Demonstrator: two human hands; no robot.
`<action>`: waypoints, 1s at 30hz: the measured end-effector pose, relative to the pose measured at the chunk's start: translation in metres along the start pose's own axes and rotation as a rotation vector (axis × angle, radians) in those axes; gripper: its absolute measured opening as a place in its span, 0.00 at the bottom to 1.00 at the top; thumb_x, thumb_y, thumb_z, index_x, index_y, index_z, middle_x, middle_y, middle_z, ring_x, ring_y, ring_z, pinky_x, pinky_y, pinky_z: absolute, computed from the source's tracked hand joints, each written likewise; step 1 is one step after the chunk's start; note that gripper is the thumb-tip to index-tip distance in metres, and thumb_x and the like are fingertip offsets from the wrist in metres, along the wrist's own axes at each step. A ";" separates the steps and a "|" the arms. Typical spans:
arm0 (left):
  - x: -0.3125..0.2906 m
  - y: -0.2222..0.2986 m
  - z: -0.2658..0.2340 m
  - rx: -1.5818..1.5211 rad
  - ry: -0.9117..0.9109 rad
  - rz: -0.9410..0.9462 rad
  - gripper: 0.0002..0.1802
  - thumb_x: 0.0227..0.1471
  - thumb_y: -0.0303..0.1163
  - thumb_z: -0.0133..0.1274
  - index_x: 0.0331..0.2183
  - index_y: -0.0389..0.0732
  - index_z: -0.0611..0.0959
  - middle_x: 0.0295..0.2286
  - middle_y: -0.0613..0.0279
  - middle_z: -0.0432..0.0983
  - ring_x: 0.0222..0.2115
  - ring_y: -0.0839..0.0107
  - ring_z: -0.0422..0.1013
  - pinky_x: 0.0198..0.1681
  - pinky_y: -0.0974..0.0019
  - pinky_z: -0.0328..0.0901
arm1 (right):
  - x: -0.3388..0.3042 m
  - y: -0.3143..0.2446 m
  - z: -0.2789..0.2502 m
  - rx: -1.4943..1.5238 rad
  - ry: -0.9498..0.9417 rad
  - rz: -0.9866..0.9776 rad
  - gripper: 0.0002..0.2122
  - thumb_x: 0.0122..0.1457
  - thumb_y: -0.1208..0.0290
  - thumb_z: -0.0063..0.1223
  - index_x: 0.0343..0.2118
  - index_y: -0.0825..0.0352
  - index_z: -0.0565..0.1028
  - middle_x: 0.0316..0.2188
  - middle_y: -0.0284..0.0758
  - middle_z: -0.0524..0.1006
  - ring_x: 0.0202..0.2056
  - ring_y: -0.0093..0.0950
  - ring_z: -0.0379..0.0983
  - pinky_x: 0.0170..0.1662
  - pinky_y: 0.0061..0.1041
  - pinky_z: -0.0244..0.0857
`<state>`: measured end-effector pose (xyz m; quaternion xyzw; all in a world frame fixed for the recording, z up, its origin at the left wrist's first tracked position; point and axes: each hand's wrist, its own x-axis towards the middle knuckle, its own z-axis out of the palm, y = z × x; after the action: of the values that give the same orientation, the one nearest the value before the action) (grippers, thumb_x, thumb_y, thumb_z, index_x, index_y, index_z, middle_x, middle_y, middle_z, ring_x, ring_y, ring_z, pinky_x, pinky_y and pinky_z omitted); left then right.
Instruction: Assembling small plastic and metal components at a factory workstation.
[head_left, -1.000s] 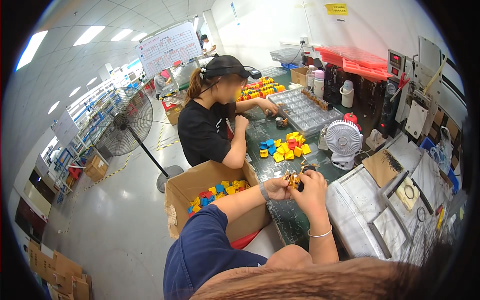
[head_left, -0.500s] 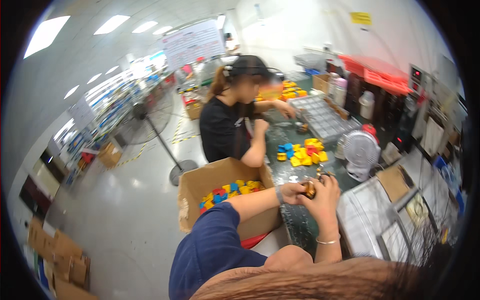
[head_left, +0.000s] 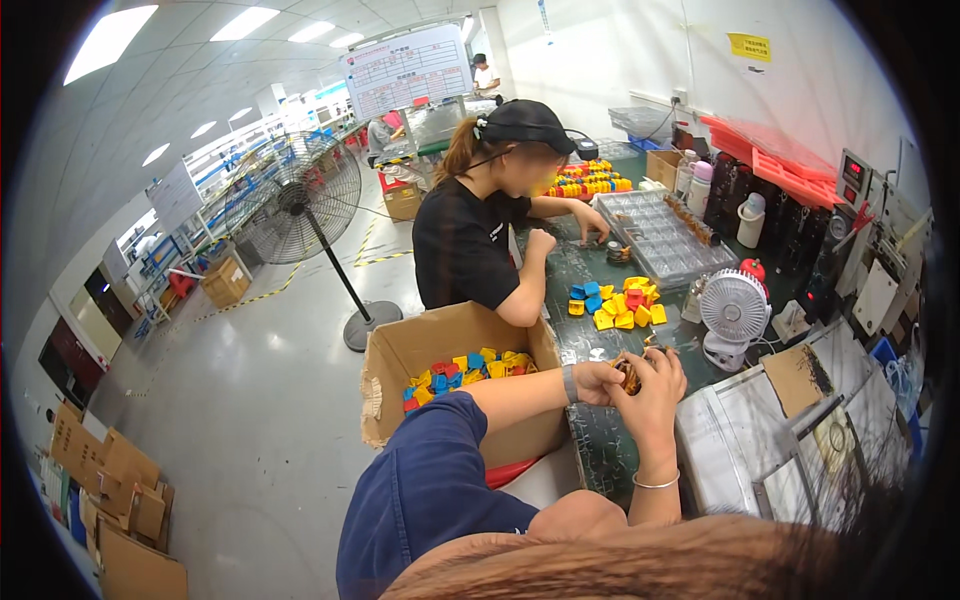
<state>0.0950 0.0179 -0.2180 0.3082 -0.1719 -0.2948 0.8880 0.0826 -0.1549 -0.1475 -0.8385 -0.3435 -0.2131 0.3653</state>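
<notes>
Over the dark green table [head_left: 600,440], my left hand [head_left: 598,382], with a grey band at its wrist, is closed on a small round copper-brown part [head_left: 628,374]. My right hand [head_left: 655,388], wearing a bangle, curls its fingers around the other side of the same part. Fingers cover much of it, so its exact kind cannot be made out. Just beyond my hands lies a pile of yellow, blue and red plastic pieces [head_left: 628,305]. Below my left forearm stands an open cardboard box [head_left: 385,355] holding many similar coloured pieces.
A co-worker in a black cap and shirt [head_left: 465,240] sits on the far side of the box, one hand near a small dark round part [head_left: 619,253]. Beyond are a clear compartment tray [head_left: 665,240], a white desk fan [head_left: 735,305] and bottles. A floor fan [head_left: 310,225] stands left.
My view has shifted slightly, so the scene sits a little differently in it. Both hands stay on the copper-brown part, which appears turned and more covered by my fingers.
</notes>
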 end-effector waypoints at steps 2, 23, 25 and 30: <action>-0.001 0.001 0.006 -0.019 0.028 0.005 0.34 0.44 0.31 0.62 0.52 0.43 0.67 0.51 0.58 0.67 0.53 0.64 0.63 0.58 0.57 0.58 | 0.000 0.000 0.000 -0.010 -0.013 0.021 0.22 0.41 0.60 0.64 0.42 0.59 0.77 0.47 0.42 0.70 0.56 0.44 0.55 0.58 0.45 0.45; 0.008 0.007 0.008 -0.005 0.069 0.066 0.45 0.48 0.68 0.43 0.56 0.42 0.65 0.54 0.55 0.62 0.55 0.60 0.61 0.58 0.55 0.55 | 0.006 0.008 -0.003 0.135 -0.030 0.051 0.40 0.35 0.58 0.68 0.54 0.67 0.64 0.46 0.39 0.71 0.55 0.41 0.60 0.57 0.40 0.49; 0.011 0.008 0.004 -0.173 0.028 0.090 0.42 0.51 0.65 0.40 0.54 0.40 0.67 0.53 0.54 0.64 0.54 0.59 0.63 0.57 0.55 0.57 | 0.006 0.013 -0.004 0.115 -0.065 0.070 0.38 0.34 0.58 0.68 0.52 0.67 0.67 0.48 0.39 0.70 0.55 0.40 0.60 0.56 0.40 0.49; 0.014 0.007 0.014 -0.158 0.239 0.042 0.44 0.47 0.71 0.38 0.49 0.41 0.72 0.45 0.55 0.72 0.45 0.61 0.71 0.50 0.57 0.65 | 0.002 0.014 -0.001 0.062 -0.071 0.071 0.29 0.34 0.59 0.67 0.44 0.62 0.74 0.46 0.39 0.70 0.54 0.40 0.60 0.56 0.41 0.49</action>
<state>0.1020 0.0069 -0.2014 0.2665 -0.0475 -0.2501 0.9296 0.0943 -0.1621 -0.1518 -0.8456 -0.3324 -0.1596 0.3860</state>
